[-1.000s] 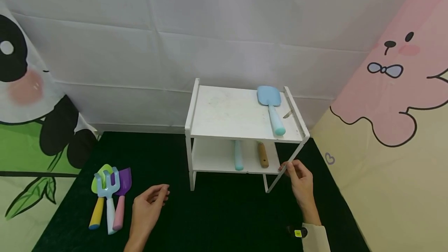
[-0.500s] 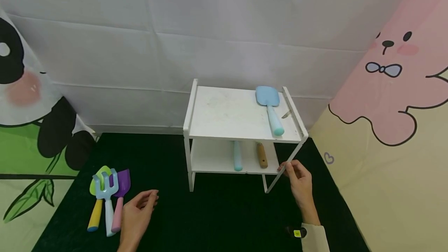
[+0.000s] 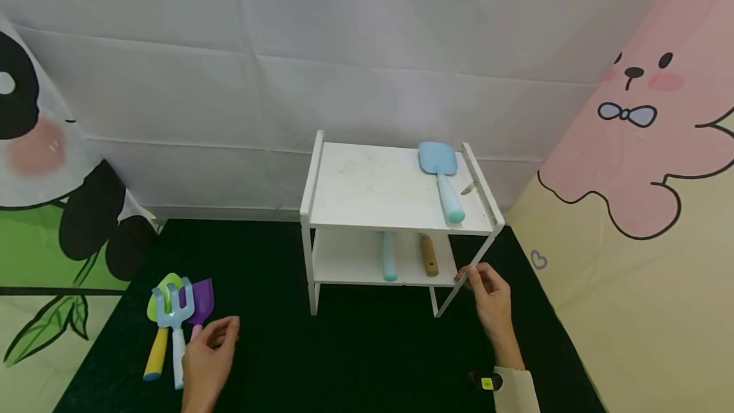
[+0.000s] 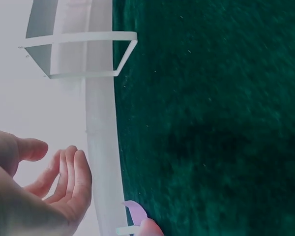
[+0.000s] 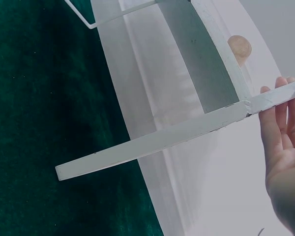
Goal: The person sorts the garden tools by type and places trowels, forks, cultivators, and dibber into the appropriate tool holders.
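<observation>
Toy garden tools (image 3: pixel 174 324) lie bunched on the dark green mat (image 3: pixel 367 362), left of the white rack, and the left hand (image 3: pixel 208 360) sits just beside their handles; its fingers (image 3: pixel 226 330) are loosely curled with the thumb apart, gripping nothing, fingertips near the pink handle of the purple shovel (image 3: pixel 201 311). In the left wrist view the same fingers (image 4: pixel 71 172) look relaxed and part open, the palm empty, with a purple scrap of the shovel (image 4: pixel 135 212) showing at the bottom edge. Whether a fingertip actually touches the pink handle cannot be told.

The right hand (image 3: pixel 490 301) has straight fingers (image 3: pixel 473 276) laid against the rack's front right leg at the level of the lower shelf; the right wrist view shows these fingers (image 5: pixel 280 113) flat behind the white bar, not wrapped round it.

Counted: three tools in the bunch, namely a green shovel with a yellow handle (image 3: pixel 157 324), a light blue rake (image 3: pixel 174 317) on top, and the purple shovel. One white rack (image 3: pixel 395 215) with two shelves. One light blue shovel (image 3: pixel 441 177) lies on the top shelf near its right edge. Two handles show on the lower shelf, one light blue (image 3: pixel 389 257) and one brown (image 3: pixel 428 255).

Both forearms come in from the bottom edge, the left bare and angled toward the tools, the right in a pale sleeve (image 3: pixel 516 391) reaching up to the rack
</observation>
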Motion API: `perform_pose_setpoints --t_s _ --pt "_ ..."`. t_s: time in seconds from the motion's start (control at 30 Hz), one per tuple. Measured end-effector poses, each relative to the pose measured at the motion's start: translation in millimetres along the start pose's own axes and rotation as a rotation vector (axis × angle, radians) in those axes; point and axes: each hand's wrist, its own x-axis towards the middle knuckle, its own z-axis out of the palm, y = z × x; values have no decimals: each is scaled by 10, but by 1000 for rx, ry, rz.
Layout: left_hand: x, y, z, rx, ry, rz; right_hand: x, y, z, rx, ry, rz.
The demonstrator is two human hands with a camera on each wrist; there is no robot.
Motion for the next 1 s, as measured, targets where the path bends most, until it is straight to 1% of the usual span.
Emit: perform_pose_setpoints --t_s 0.2,0.43,0.57,0.8,0.9,1.0 --pt "59 -105 -43 29 70 -13 -1 7 -4 6 -9 -9" --pt "123 -233 -107 72 171 17 9 20 -2 -2 2 -6" --pt "160 -291 -152 71 198 18 10 27 1 6 -5 -11" --pt "222 -365 -216 105 219 7 4 28 2 2 -3 2" --pt "251 -390 -229 111 201 -16 4 23 -1 -3 -3 9" --pt "285 -418 -239 114 167 -45 5 14 1 -2 -6 4"
